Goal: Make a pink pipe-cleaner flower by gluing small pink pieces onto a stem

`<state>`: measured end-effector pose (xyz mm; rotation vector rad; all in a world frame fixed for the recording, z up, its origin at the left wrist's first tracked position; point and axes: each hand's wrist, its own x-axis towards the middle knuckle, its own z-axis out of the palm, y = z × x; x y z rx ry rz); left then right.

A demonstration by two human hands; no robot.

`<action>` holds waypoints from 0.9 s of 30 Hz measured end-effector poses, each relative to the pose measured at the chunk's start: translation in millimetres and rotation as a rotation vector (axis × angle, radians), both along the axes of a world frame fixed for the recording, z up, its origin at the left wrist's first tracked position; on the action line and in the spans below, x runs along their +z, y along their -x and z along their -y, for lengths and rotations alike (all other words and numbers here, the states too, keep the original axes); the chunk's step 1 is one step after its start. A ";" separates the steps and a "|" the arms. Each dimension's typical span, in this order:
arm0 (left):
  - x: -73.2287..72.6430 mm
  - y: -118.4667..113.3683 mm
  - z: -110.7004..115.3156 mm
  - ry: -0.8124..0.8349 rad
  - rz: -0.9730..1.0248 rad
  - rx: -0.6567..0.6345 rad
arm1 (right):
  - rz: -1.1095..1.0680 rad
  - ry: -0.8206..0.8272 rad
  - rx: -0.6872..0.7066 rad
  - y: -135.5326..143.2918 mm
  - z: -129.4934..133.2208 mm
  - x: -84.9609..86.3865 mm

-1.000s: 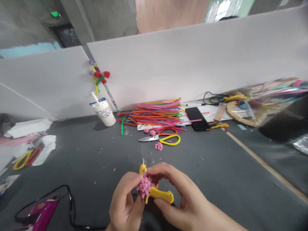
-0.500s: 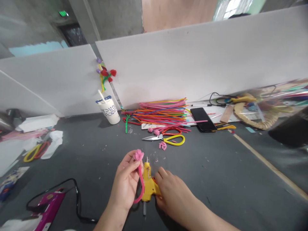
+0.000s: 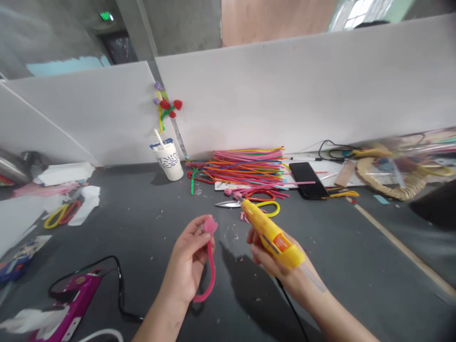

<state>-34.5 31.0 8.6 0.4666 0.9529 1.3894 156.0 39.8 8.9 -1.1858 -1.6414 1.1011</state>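
Observation:
Between thumb and fingers, my left hand (image 3: 188, 256) pinches a pink pipe cleaner flower (image 3: 211, 225); its stem curls down beside the palm. My right hand (image 3: 274, 261) is wrapped round a yellow hot glue gun (image 3: 269, 230), raised above the table with its nozzle pointing up and to the left. A glue stick (image 3: 312, 277) sticks out of the gun's back end. Beyond the nozzle lie scissors (image 3: 228, 204) with one red and one yellow handle, partly covered by the gun. Small pink balls (image 3: 237, 195) rest near the blades.
Behind the scissors lies a pile of coloured pipe cleaners (image 3: 245, 166), with a black phone (image 3: 308, 180) to its right. A white cup (image 3: 168, 161) stands by the partition. At left are a second pair of scissors (image 3: 55, 216) and a purple power strip (image 3: 80, 294) with a black cord.
My right hand has lifted the glue gun off the table and swung it up to the right. My left hand keeps the pink flower in nearly the same place.

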 end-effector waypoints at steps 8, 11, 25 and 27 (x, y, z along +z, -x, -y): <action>-11.6 -30.0 17.9 -0.088 -0.170 -0.238 | -0.148 -0.028 -0.034 14.9 5.0 -10.9; -12.1 -30.7 17.4 -0.094 -0.239 -0.217 | -0.078 -0.146 -0.101 13.0 5.3 -9.8; -17.9 -30.7 16.6 -0.065 -0.187 -0.174 | 0.053 -0.463 0.078 10.2 5.8 -9.3; -16.5 -31.5 17.5 -0.071 -0.166 -0.162 | 0.060 -0.499 0.101 9.6 5.9 -8.1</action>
